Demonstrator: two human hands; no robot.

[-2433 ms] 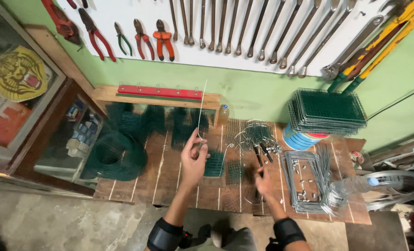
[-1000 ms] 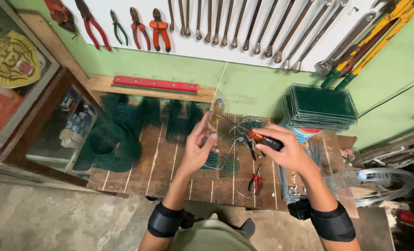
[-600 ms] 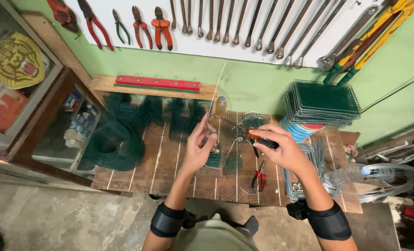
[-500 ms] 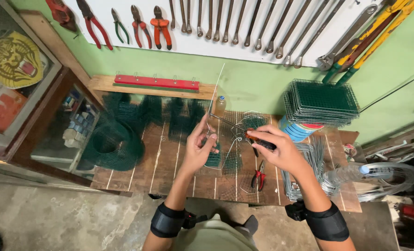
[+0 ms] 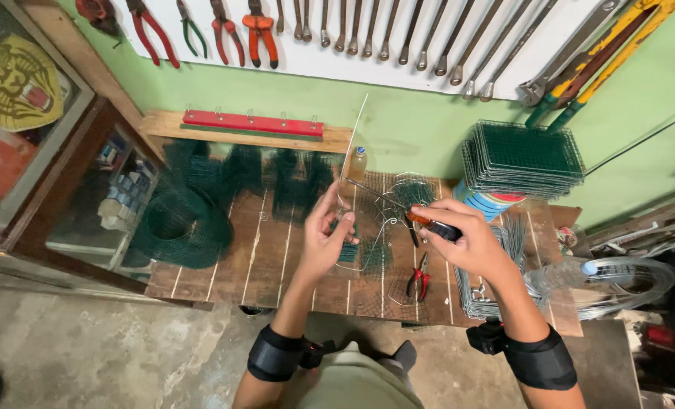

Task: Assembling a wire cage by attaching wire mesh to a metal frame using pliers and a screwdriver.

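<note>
My left hand (image 5: 325, 236) pinches a thin, stiff steel wire (image 5: 355, 132) that stands up toward the wall and bends at its lower end. My right hand (image 5: 468, 241) grips long-nose pliers (image 5: 415, 217) with orange and black handles, their jaws pointing left to the wire's lower part just right of my left fingers. Both hands hover above a wooden workbench (image 5: 258, 254). Red-handled pliers (image 5: 419, 276) lie on the bench below my right hand, beside small green mesh pieces (image 5: 375, 254).
Rolls of green wire mesh (image 5: 180, 225) lie on the bench's left. A stack of green mesh panels (image 5: 523, 157) sits at right, with wire coils (image 5: 625, 276) beyond. Pliers and wrenches hang on the white wall board (image 5: 368, 64). A small bottle (image 5: 359, 162) stands at the back.
My right hand picked up the long-nose pliers from the bench and raised them to the wire. My left hand has kept the wire upright throughout.
</note>
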